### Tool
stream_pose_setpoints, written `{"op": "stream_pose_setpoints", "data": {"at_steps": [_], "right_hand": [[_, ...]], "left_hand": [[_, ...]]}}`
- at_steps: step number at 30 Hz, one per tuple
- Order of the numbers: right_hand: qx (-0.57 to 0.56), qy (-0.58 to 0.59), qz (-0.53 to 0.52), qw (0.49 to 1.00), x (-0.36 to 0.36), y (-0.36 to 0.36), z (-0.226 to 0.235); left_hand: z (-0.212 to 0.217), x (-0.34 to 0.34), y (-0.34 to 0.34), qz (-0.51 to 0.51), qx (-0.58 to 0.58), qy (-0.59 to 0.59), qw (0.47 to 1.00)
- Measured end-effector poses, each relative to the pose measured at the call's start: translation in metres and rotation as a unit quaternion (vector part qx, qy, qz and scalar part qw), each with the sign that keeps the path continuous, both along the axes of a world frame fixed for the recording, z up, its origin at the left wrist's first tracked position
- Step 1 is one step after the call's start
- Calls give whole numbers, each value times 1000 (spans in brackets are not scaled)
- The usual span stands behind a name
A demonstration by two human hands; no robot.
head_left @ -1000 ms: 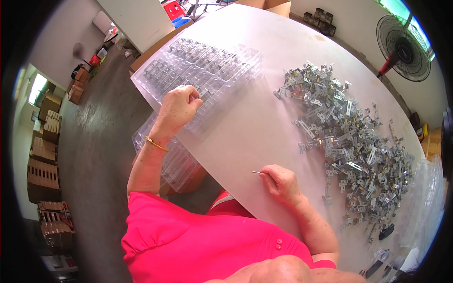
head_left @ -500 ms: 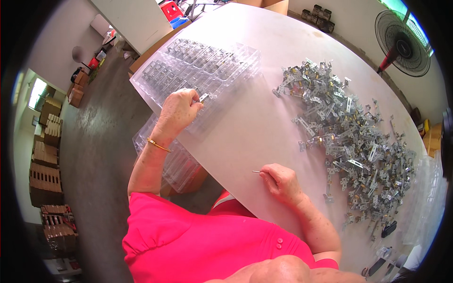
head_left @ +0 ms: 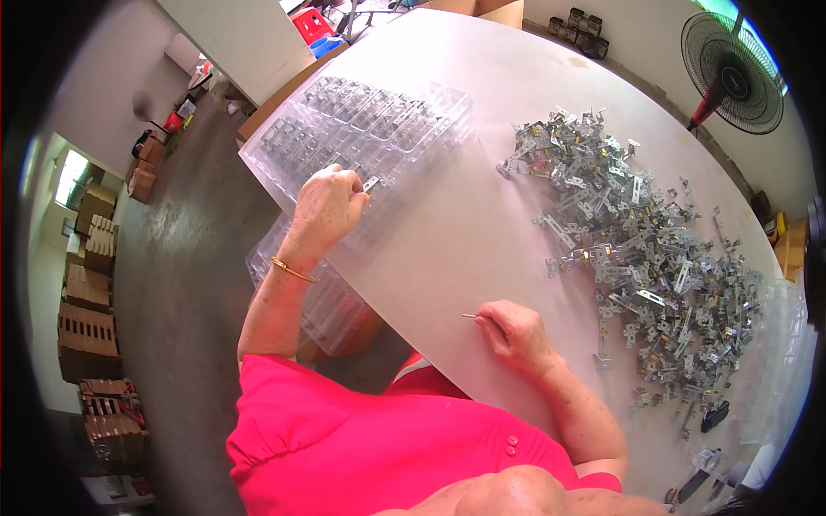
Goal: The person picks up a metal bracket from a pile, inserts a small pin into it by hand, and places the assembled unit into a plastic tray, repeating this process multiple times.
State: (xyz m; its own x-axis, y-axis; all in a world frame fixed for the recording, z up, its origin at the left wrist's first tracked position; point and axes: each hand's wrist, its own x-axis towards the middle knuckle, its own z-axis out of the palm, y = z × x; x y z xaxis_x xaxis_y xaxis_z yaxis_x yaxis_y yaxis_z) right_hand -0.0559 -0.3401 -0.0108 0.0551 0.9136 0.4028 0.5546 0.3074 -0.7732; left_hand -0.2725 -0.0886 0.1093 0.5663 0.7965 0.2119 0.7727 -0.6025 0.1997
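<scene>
My left hand (head_left: 329, 205) rests on a clear plastic compartment tray (head_left: 284, 163) at the table's left edge, pinching a small metal bracket (head_left: 371, 183) in its fingertips. Several compartments at the tray's far end hold metal parts. My right hand (head_left: 514, 333) lies on the white table (head_left: 456, 224) near the front edge, its fingers closed on a thin metal pin (head_left: 469, 316) that points left. A big heap of silvery metal brackets (head_left: 637, 249) spreads across the table to the right of both hands.
More clear trays (head_left: 323, 301) are stacked below the table edge, under my left arm. A standing fan (head_left: 731, 69) is at the far right. Stacks of cardboard boxes (head_left: 86, 292) line the floor on the left. Dark tools (head_left: 710, 421) lie near the table's right front.
My left hand has lifted its fingers slightly, and the small bracket now shows at its fingertips over the tray. My right hand has stayed put with the pin.
</scene>
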Motion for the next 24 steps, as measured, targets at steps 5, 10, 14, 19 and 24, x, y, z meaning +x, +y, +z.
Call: {"op": "stream_pose_setpoints", "data": {"at_steps": [5, 10, 14, 19, 24], "right_hand": [[-2, 0, 1, 1000, 0, 0, -3], [-8, 2, 2, 1000, 1, 0, -1], [-6, 0, 2, 1000, 0, 0, -1], [-2, 2, -2, 1000, -1, -1, -2], [-3, 3, -15, 1000, -1, -1, -5]], "left_hand": [[0, 1, 1, 7, -5, -3, 1000], [3, 4, 2, 20, -24, -1, 1000], [2, 3, 3, 26, -23, 9, 999], [5, 3, 0, 37, -37, -1, 999], [7, 6, -1, 34, -48, 0, 998]]}}
